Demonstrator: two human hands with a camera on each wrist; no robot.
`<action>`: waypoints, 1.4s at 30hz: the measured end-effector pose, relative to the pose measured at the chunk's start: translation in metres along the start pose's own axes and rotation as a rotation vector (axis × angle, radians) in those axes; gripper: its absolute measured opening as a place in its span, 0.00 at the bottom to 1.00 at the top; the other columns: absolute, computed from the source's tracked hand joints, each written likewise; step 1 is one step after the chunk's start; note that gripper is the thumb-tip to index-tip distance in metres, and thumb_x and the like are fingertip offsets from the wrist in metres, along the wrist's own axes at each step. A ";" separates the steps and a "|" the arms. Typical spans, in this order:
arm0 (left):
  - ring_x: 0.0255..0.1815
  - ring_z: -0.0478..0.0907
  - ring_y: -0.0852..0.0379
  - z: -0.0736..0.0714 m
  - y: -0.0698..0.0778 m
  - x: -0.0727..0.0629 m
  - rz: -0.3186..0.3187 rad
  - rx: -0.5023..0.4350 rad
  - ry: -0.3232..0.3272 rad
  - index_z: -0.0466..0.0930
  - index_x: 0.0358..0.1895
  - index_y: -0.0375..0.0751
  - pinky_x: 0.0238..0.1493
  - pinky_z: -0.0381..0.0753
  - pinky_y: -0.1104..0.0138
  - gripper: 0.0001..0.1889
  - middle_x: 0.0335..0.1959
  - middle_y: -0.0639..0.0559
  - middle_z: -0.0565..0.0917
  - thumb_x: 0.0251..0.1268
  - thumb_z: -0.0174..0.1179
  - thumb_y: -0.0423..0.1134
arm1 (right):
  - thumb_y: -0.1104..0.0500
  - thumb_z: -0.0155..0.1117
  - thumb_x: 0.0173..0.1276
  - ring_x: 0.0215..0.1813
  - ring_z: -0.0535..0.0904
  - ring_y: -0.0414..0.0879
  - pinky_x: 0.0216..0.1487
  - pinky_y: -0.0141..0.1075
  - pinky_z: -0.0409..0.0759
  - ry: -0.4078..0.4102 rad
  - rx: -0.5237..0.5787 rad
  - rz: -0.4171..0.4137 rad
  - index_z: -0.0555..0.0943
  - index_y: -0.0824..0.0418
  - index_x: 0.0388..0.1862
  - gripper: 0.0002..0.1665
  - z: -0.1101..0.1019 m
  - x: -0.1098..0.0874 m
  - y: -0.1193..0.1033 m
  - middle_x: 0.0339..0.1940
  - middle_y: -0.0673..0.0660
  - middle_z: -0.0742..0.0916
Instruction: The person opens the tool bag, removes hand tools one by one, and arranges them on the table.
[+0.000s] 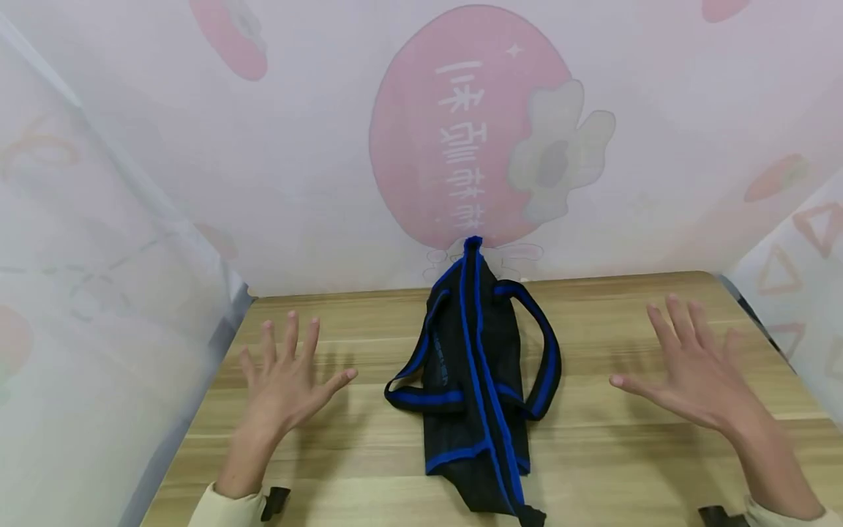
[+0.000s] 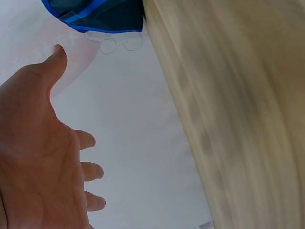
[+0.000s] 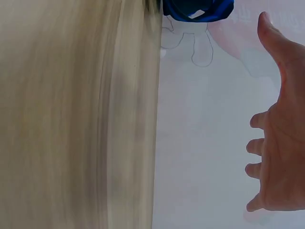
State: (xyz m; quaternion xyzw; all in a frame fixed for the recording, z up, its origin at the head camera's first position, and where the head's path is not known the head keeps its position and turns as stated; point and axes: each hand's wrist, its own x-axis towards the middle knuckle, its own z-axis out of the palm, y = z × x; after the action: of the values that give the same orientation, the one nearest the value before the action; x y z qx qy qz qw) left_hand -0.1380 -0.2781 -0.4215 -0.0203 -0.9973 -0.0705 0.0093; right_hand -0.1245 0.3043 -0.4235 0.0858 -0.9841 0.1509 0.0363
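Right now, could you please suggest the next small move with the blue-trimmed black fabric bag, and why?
Perhaps bring the left hand and right hand inward to the blue-striped fabric handles of the bag: both hands are open and empty, and a handle loops on each side.

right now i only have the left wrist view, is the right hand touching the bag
Observer: No, the head view shows bare table between the right hand and the bag.
Operator: ok, anything sticking out from its sides, i only get part of it at my top edge
Observer: Yes, in the head view a blue-striped black handle loops out on each side.
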 end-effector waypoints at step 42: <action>0.91 0.39 0.31 -0.007 0.094 0.088 0.171 -0.191 0.059 0.46 0.90 0.56 0.81 0.34 0.24 0.53 0.91 0.41 0.47 0.70 0.49 0.80 | 0.24 0.69 0.65 0.91 0.37 0.68 0.82 0.76 0.43 0.007 0.181 -0.148 0.38 0.59 0.92 0.76 0.004 0.094 -0.088 0.92 0.64 0.43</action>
State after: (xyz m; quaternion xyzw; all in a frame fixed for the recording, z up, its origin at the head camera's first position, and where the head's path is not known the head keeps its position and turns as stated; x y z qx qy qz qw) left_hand -0.2223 -0.1823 -0.3994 -0.1037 -0.9800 -0.1645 0.0428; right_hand -0.2015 0.2049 -0.3925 0.1605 -0.9574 0.2361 0.0430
